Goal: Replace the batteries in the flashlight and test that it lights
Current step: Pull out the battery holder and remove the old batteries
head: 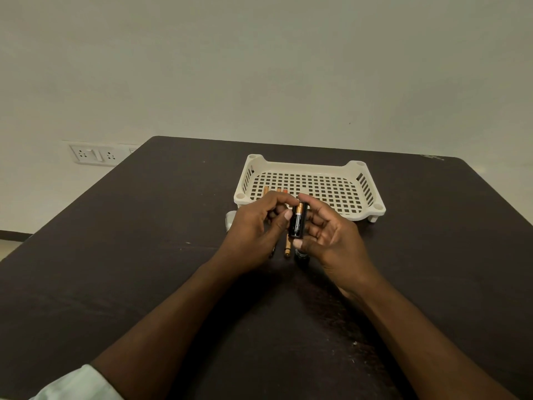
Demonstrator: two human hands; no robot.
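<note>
Both hands meet above the dark table (144,269), just in front of the tray. Between them stands a black battery holder (297,222) with a black-and-copper battery in it, held upright. My right hand (326,238) pinches it from top and bottom with forefinger and thumb. My left hand (253,229) touches its left side with the fingertips. On the table beneath lie a copper-coloured battery (287,249) and a dark flashlight part (301,255), mostly hidden by my hands. More battery ends (266,189) show behind my left hand.
A white perforated plastic tray (311,183) stands at the back of the table, with nothing visible in it. A small pale object (230,220) lies left of my left hand. A wall socket plate (93,154) sits beyond the table's left corner.
</note>
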